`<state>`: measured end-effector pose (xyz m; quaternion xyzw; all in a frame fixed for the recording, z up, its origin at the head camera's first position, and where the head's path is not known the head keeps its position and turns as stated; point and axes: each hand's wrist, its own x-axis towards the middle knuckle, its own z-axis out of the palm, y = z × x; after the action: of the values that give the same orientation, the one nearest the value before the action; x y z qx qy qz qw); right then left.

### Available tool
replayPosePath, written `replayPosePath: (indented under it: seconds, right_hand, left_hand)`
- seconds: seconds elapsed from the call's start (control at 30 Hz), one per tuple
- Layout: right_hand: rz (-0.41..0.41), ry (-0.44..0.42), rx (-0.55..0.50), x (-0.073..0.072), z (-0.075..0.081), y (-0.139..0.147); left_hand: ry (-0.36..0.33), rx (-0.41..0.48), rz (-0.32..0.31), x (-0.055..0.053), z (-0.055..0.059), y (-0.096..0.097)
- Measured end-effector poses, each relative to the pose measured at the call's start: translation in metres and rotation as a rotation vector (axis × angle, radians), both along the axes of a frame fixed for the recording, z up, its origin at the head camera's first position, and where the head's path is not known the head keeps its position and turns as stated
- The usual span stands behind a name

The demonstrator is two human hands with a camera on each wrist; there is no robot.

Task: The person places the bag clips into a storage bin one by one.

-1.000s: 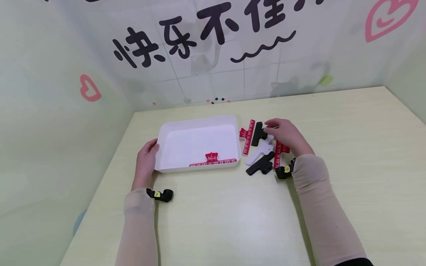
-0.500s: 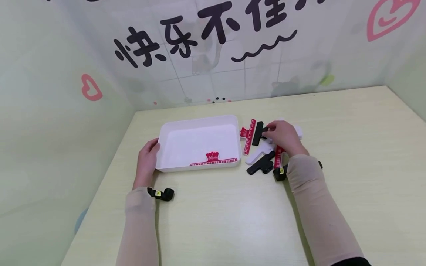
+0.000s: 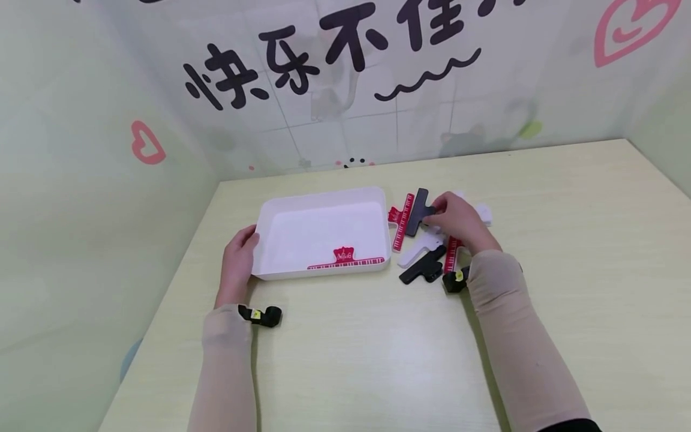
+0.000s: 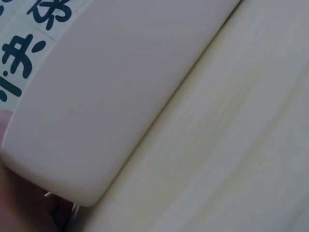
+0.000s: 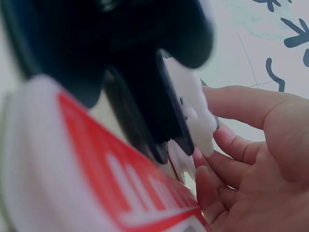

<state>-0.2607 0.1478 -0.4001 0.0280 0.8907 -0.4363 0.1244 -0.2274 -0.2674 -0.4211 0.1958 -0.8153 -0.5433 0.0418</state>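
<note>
The left hand (image 3: 237, 264), fingers partly hidden, grips the tray (image 3: 302, 233); right of the tray, the right hand (image 3: 460, 221) pinches a black clip (image 3: 418, 211).

Here's the tray (image 3: 302, 234) on the table (image 3: 345, 354), the left hand (image 3: 237, 261) at its left end! Inside, one clip (image 3: 344, 257) lies along the front wall, right of centre. Over to the right, a second clip (image 3: 402, 222) sits just beside the tray, then a third clip (image 3: 418, 213), between it and the right hand (image 3: 459, 221). In front of that, a fourth clip (image 3: 422, 247); nearer still, a fifth clip (image 3: 423, 267), with a sixth clip (image 3: 451, 257) to its right. Behind everything, the wall (image 3: 345, 135)!
</note>
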Motion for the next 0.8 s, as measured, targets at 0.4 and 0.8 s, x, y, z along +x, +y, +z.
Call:
replayPosePath:
  seconds: [0.4, 0.8]
  right_hand:
    - [-0.049, 0.012, -0.088, -0.0018, 0.0010, 0.0047]
    - [-0.178, 0.054, -0.267, -0.0020, 0.0006, 0.0078]
  left_hand:
    - [0.001, -0.006, -0.003, 0.0008, 0.0020, 0.0008]
    - [0.005, 0.023, -0.007, 0.0034, 0.0020, 0.0011]
